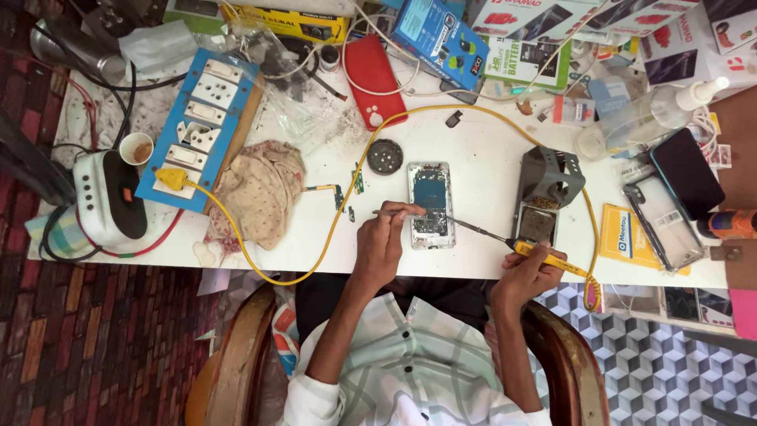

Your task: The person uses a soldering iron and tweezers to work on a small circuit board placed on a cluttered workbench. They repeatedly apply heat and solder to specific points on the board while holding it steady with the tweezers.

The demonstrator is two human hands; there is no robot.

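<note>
A: While the opened phone (431,204) lies flat betw. both hands, why that grip?
B: Steadies it. Left hand (381,241) pinches tweezers (397,212) on the board; right hand (530,270) is fisted round a yellow soldering iron (512,244), tip at the phone.
A: Count?
B: 1 phone, 1 iron, 1 tweezers.

We are seeing bright, even daylight washing over the white table (473,142), shadows staying soft, edges bowing slightly, and focus holding sharp throughout.
</note>
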